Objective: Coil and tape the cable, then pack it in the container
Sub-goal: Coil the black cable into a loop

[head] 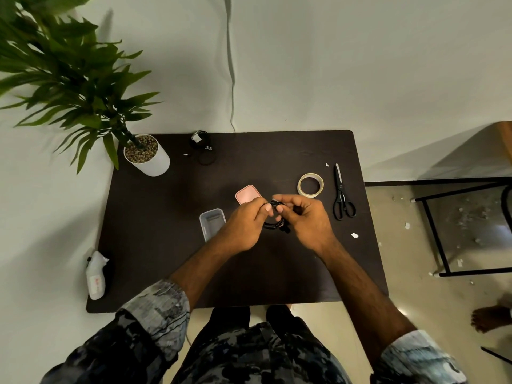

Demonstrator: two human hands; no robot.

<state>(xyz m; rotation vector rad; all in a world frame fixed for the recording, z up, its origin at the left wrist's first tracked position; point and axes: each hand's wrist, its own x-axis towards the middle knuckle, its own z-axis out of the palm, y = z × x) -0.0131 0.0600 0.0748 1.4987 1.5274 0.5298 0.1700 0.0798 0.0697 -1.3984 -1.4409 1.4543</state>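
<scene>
A coiled black cable [273, 224] hangs between my two hands above the middle of the dark table [155, 245]. My left hand [243, 225] pinches the coil's top from the left. My right hand [302, 217] grips it from the right, fingers curled over it. The small clear container [212, 223] lies open on the table just left of my left hand. Its pink lid [247, 194] rests behind my hands. A roll of pale tape [310, 185] lies to the right, and black scissors [342, 196] lie beyond it.
A potted plant in a white pot [146, 156] stands at the back left corner. Other black cables [202, 146] lie at the back edge. A white packet [97, 275] sits on the left edge. Paper scraps [354, 235] lie right. A black metal frame [443, 231] stands beside the table.
</scene>
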